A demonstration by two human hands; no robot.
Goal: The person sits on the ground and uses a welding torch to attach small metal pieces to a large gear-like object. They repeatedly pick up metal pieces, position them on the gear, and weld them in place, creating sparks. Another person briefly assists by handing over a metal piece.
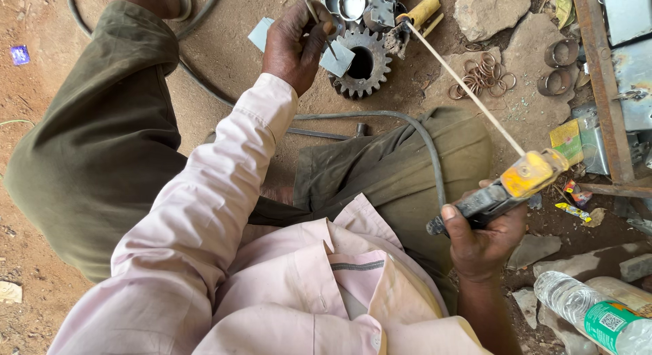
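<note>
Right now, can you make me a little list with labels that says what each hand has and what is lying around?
Left hand: holds a small square metal plate and a thin rod beside a toothed gear
Right hand: grips a welding electrode holder
Welding rod: long, clamped in the holder, tip near the gear
Ground: dirt, with metal rings, stones, a grey cable
Bottom right: plastic bottle
</note>
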